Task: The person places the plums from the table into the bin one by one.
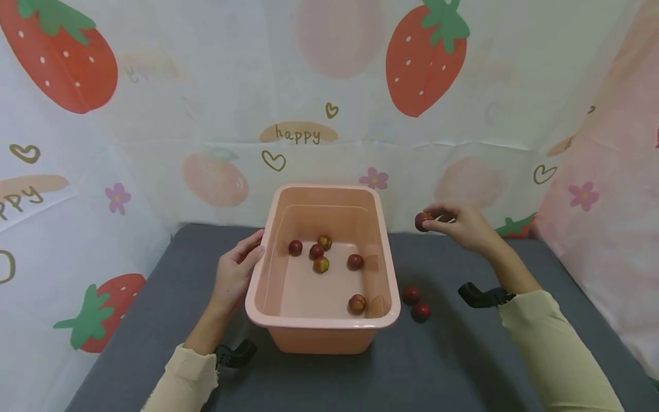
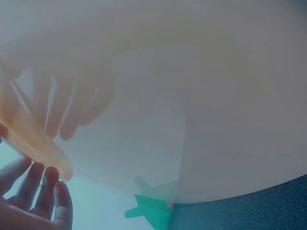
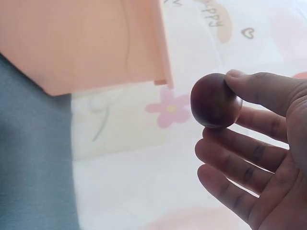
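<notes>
A dark red plum (image 3: 215, 100) is pinched between the thumb and fingertips of my right hand (image 1: 460, 226), raised to the right of the pink plastic basin (image 1: 323, 323). My left hand (image 1: 237, 273) grips the basin's left rim, thumb on the near side and fingers along the outside. In the left wrist view, the fingers (image 2: 34, 189) lie along the basin's edge, and its glossy wall fills most of the picture. Several plums (image 1: 355, 262) lie spread over the basin's floor, some red and some mottled yellow-green.
Two more red plums (image 1: 421, 312) lie on the dark grey tabletop (image 1: 453, 366), close to the basin's right side. A white cloth (image 1: 360, 103) printed with strawberries hangs behind the table and down both sides.
</notes>
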`<state>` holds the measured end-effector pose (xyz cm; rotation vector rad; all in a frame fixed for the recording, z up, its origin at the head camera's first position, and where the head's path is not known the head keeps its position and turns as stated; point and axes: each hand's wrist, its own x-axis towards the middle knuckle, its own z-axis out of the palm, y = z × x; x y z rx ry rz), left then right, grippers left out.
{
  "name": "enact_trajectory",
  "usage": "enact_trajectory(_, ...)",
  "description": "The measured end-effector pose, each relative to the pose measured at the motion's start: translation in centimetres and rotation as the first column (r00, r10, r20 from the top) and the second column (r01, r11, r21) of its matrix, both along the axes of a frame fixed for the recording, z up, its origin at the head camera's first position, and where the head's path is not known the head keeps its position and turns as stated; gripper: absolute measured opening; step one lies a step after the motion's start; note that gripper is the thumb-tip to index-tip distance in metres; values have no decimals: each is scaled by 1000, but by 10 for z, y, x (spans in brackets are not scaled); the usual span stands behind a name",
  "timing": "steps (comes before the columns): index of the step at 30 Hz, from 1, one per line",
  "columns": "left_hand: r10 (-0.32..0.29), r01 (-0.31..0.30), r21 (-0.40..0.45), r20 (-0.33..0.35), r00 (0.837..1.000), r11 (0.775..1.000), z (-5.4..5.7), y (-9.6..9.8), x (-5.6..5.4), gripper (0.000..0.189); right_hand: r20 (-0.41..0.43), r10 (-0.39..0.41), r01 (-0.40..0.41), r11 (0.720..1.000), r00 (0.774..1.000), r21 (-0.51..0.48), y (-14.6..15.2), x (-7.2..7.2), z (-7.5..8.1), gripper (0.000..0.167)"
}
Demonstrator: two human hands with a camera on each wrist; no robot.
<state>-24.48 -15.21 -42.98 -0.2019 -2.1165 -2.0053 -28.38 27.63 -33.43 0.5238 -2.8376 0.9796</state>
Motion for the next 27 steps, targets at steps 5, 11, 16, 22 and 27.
enact_trajectory(5,0,0,1,-3,1000,1000,0,0,0,44,-6,12,-12,1000,1000,19,-8,-6,12,40)
enact_trajectory(11,-2,2,9,-13,1000,1000,-2,1,-1,44,-37,33,-31,999,999,45,-20,-13,26,39)
enact_trajectory(16,-8,8,11,-24,1000,1000,-4,1,-1,47,-56,63,-59,996,996,73,-29,-21,37,38)
enact_trajectory(22,-5,6,25,-30,1000,1000,-5,1,-2,46,-56,40,-36,997,998,73,-45,-28,50,36)
enact_trajectory(27,-1,2,26,-20,1000,1000,-3,0,-2,44,-63,42,-36,995,997,91,-61,-32,62,35)
